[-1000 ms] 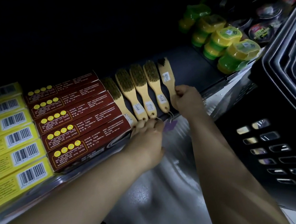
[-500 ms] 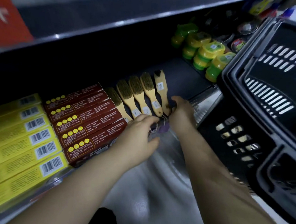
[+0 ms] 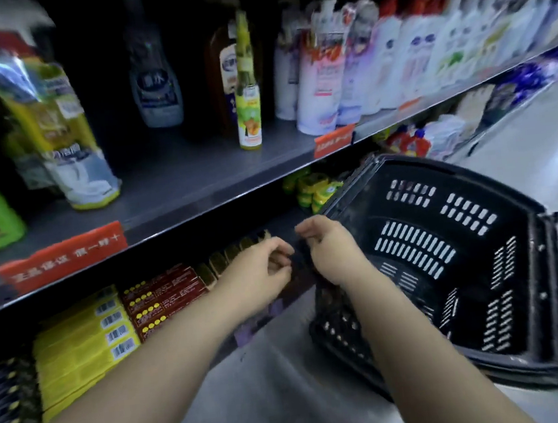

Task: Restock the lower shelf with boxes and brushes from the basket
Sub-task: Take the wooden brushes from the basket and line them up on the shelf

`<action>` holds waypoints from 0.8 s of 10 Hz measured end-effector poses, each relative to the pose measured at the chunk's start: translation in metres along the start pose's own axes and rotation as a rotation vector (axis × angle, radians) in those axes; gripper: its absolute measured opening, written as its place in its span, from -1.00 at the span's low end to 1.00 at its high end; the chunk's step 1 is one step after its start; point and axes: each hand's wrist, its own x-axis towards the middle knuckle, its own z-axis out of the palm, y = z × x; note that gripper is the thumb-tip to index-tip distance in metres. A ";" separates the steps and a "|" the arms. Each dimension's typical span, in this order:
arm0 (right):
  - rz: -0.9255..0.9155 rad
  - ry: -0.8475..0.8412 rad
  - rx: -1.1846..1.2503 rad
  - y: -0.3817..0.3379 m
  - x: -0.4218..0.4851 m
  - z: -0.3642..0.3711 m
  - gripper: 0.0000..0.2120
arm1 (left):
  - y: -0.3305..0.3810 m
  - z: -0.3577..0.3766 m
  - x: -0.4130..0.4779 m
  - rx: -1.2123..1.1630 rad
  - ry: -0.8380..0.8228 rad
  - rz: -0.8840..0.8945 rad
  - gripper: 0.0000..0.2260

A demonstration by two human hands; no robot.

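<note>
While both hands hang in front of the lower shelf (image 3: 283,231), I see neither one holding anything. The left hand (image 3: 260,275) has its fingers loosely curled, with nothing between them; the right hand (image 3: 329,247) is much the same, fingers bent and relaxed. They sit close together but do not touch.

I take the black basket (image 3: 537,287) as my landmark. It stands on the pale floor (image 3: 288,382), tilted toward the shelf, and what I can see of its inside holds no goods. Just left of the basket, on the lower shelf, lies a row of wooden brushes (image 3: 227,254), partly hidden behind the left hand. Further left of the basket come the dark red boxes (image 3: 163,299), stacked flat, then the yellow boxes (image 3: 82,349) touching them, and darker packs (image 3: 5,402) at the frame's edge. Behind the basket's far rim sit green and yellow tubs (image 3: 313,187) on the same shelf.

Above the basket, the upper shelf (image 3: 172,188) carries bottles (image 3: 245,87) and pouches (image 3: 322,79), all blurred. Red price strips (image 3: 62,256) run along its front edge.
</note>
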 end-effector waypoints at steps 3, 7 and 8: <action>0.292 -0.390 -0.443 0.104 0.001 -0.092 -0.86 | 0.026 0.068 0.044 0.415 -0.228 0.169 -0.74; 0.448 -0.720 -0.817 0.240 0.086 -0.035 -0.56 | 0.009 0.100 0.113 0.680 -0.340 0.274 -0.79; 0.495 -0.788 -0.829 0.269 0.081 -0.022 -0.54 | 0.008 0.103 0.113 0.709 -0.428 0.273 -0.77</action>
